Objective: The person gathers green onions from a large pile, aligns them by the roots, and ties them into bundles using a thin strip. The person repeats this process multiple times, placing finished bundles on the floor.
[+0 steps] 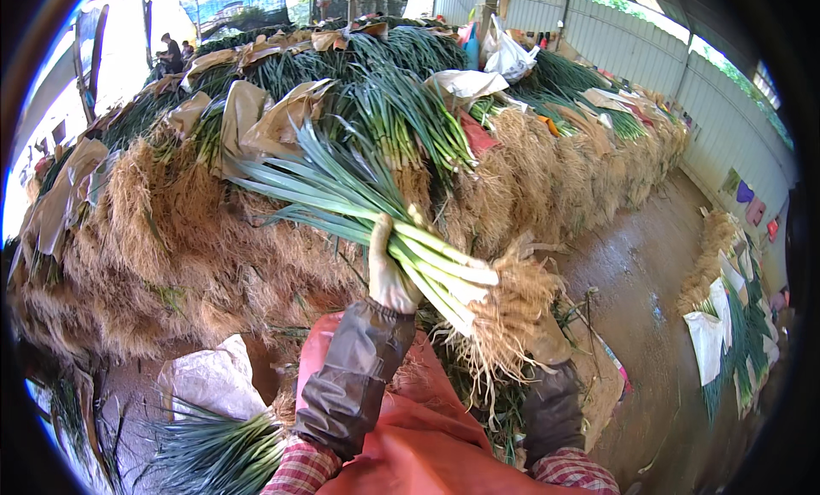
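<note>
My left hand (389,274), in a soiled light glove, grips a bundle of green onions (442,255) around its pale stalks. The green leaves point up and left, and the shaggy tan roots hang at the right. Behind those roots is my right hand (549,341), gloved and partly hidden; whether its fingers close on anything cannot be seen. More green onions (397,120) lie on the large heap in front of me. Another bunch (218,447) rests at the lower left beside a white woven sack (214,380). A red apron (423,444) covers my lap.
The long heap (192,239) has matted roots facing me, with brown sheets and sacks among the leaves. A smaller pile (737,328) lies on the wet floor (640,271) at the right. Leaf scraps lie near my right arm. A person (172,53) is far back left.
</note>
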A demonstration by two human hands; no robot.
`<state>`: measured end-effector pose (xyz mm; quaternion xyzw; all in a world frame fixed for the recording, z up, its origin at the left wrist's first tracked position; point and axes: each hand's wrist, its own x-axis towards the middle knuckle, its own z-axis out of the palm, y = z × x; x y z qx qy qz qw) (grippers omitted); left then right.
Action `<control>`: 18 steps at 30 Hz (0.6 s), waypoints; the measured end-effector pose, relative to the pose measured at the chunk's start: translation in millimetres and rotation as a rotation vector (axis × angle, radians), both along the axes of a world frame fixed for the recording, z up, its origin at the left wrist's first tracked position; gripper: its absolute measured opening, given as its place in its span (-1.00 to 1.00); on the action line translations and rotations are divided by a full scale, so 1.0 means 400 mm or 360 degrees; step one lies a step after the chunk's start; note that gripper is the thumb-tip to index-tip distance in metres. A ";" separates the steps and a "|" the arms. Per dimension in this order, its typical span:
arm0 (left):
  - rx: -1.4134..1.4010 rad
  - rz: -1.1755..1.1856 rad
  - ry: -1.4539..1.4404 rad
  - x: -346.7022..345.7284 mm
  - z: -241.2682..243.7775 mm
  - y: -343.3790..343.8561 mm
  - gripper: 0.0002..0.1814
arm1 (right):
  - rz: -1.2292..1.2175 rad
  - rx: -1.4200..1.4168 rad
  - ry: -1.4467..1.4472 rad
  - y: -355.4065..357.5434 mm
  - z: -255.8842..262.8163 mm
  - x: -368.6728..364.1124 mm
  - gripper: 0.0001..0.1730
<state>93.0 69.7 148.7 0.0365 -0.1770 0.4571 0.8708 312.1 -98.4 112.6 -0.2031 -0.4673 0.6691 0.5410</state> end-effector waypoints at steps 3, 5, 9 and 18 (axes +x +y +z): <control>-0.0016 0.0017 -0.0079 0.033 0.041 0.033 -0.63 | -0.0675 0.0613 -0.0653 0.003 -0.076 0.012 -0.14; -0.0023 0.0235 -0.0029 0.069 0.050 0.051 -0.66 | -0.0291 0.0234 -0.0294 0.015 -0.110 -0.017 -0.11; -0.0437 0.0171 0.0161 0.146 0.003 0.046 -0.64 | -0.0772 0.0268 -0.0297 0.050 -0.082 -0.079 -0.48; -0.0279 0.0633 0.0507 0.143 -0.002 0.117 -0.72 | -0.0255 -0.0093 -0.0111 -0.226 0.019 0.100 -0.66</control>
